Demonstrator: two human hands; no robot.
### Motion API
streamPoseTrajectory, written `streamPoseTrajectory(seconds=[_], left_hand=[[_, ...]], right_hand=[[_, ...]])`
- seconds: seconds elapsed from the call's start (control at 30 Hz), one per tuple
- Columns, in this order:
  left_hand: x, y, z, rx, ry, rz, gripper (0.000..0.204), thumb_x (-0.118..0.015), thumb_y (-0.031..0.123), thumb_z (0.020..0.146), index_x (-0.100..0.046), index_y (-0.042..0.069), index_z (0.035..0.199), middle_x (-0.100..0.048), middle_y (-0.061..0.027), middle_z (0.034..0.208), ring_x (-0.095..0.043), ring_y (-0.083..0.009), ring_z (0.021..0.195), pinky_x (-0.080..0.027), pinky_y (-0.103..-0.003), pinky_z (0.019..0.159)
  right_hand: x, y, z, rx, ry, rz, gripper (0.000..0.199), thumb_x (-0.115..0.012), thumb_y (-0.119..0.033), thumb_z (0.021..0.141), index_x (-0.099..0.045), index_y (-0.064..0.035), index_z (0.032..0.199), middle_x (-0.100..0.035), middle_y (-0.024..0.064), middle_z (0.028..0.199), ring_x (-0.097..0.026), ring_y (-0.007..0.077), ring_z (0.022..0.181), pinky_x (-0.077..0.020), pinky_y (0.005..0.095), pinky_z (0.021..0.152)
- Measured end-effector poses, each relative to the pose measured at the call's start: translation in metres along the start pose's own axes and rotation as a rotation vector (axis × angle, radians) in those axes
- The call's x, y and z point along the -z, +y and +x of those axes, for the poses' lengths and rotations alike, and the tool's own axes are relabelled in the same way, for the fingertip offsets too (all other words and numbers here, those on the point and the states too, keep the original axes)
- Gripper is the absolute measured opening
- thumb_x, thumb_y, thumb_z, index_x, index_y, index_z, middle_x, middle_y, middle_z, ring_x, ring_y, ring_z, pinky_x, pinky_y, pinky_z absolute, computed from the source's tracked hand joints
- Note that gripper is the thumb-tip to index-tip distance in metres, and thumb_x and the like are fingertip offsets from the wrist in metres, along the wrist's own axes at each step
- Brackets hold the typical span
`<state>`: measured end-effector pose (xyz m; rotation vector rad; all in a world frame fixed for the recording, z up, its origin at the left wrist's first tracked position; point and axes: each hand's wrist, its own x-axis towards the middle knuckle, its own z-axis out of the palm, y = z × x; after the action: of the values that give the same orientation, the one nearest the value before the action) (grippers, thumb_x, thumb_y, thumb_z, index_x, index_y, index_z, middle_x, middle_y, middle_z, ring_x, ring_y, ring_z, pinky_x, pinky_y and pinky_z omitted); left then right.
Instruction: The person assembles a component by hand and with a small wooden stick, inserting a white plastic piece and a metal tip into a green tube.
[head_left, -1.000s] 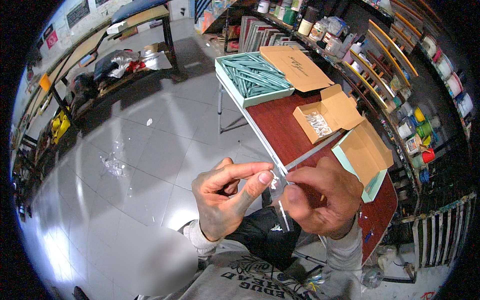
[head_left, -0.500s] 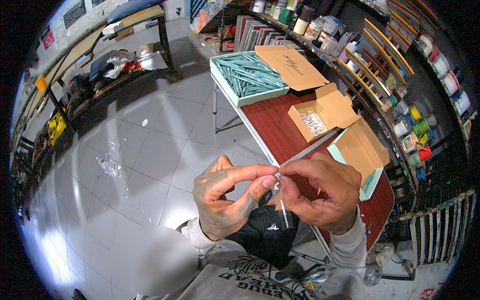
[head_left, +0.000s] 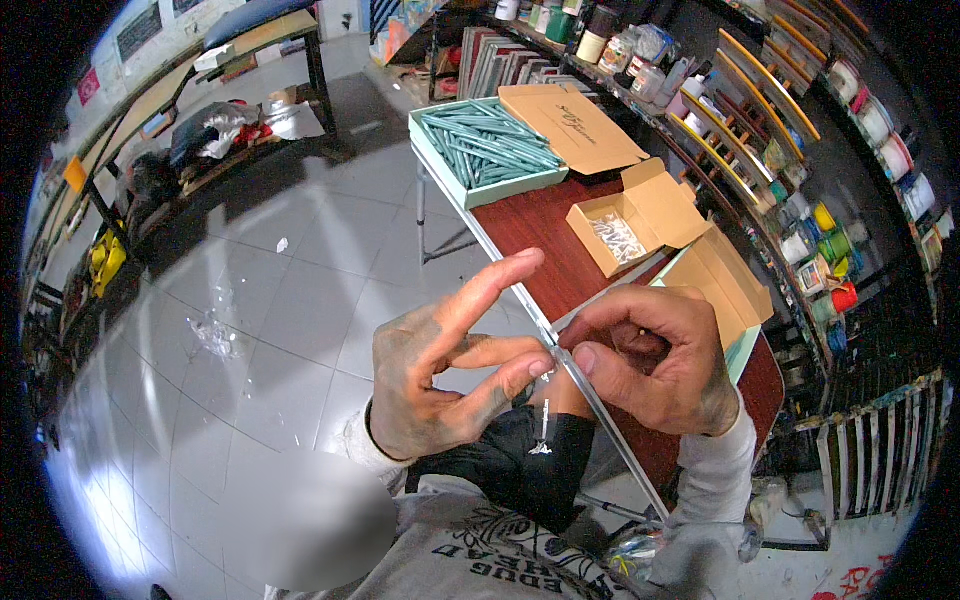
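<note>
We pinch a thin grey rod [head_left: 600, 300] between left hand [head_left: 440, 385] and right hand [head_left: 650, 365] above the bench [head_left: 540, 225]; many rods fill the teal box [head_left: 485, 148], so most work remains.

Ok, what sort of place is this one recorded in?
Probably a small workshop or craft shop. Wall shelves hold rows of jars and coloured pots, a red table carries an open box of green sticks and cardboard boxes, and both hands work a thin stick.

Both hands at table edge
Left hand [head_left: 440, 375] and right hand [head_left: 650, 360] pinch a thin grey rod [head_left: 600, 300] over the red table [head_left: 540, 230].
</note>
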<state>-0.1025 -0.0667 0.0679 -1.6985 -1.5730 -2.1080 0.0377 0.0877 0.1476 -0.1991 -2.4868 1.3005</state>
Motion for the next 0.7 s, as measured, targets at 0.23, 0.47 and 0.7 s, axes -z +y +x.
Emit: streamPoseTrajectory(seconds=[0.23,0.47,0.7], left_hand=[[0.006,0.011,0.009,0.027,-0.105,0.093,0.069,-0.079,0.013,0.074,-0.049,-0.002,0.135,-0.066,-0.0145,0.12,-0.069,-0.026,0.098,-0.051,-0.032,0.086],[0.006,0.016,0.008,0.094,-0.112,0.072,0.069,-0.08,0.013,0.073,-0.05,-0.001,0.135,-0.068,-0.0113,0.117,-0.069,-0.0232,0.096,-0.051,-0.031,0.083],[0.004,0.018,0.009,0.057,-0.081,0.143,0.059,-0.08,0.014,0.074,-0.057,0.003,0.127,-0.073,-0.0064,0.102,-0.067,-0.018,0.077,-0.048,-0.028,0.071]], right_hand=[[0.002,0.002,-0.001,-0.02,-0.05,0.014,0.007,-0.071,-0.012,0.079,-0.07,-0.0074,0.084,-0.047,-0.0027,0.052,-0.033,0.0038,0.043,-0.0234,0.0258,0.041],[0.001,0.002,0.0,0.039,-0.063,-0.023,0.008,-0.071,-0.012,0.079,-0.069,-0.007,0.084,-0.058,0.0007,0.059,-0.042,0.0046,0.045,-0.0309,0.0245,0.041],[0.001,-0.001,0.003,0.05,-0.089,-0.042,0.009,-0.071,-0.014,0.08,-0.068,-0.0063,0.084,-0.056,-0.0013,0.058,-0.042,0.0029,0.046,-0.0309,0.0236,0.043]])
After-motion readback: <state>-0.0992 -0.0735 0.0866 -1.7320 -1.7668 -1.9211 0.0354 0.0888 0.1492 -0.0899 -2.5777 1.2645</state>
